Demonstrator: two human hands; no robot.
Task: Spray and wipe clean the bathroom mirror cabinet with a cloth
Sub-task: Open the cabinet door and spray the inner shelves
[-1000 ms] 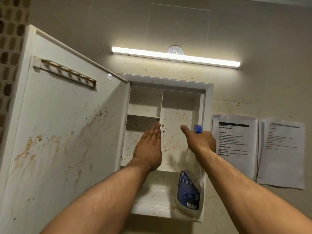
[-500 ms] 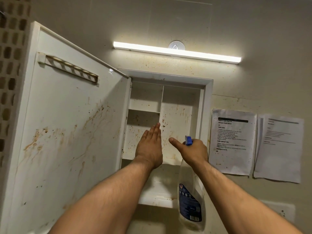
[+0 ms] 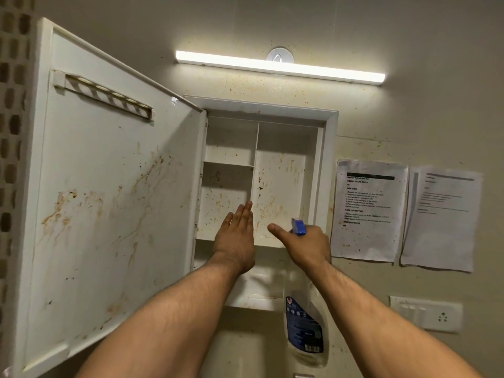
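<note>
The white wall cabinet stands open, its shelves and back panel spotted with brown stains. Its door swings out to the left, the inner face streaked with brown marks. My right hand grips a clear spray bottle with a blue nozzle, held up in front of the cabinet's lower right compartment, thumb stretched out to the left. My left hand is raised flat beside it, fingers together, pointing at the vertical divider. No cloth is in view.
A lit tube light runs above the cabinet. Two printed sheets are taped to the stained wall on the right. A switch and socket plate sits lower right. Brown mosaic tiles line the far left edge.
My right hand with the bottle has dropped lower and drifted slightly left in front of the cabinet. The view has tilted down a little. My left hand stays in much the same place.
</note>
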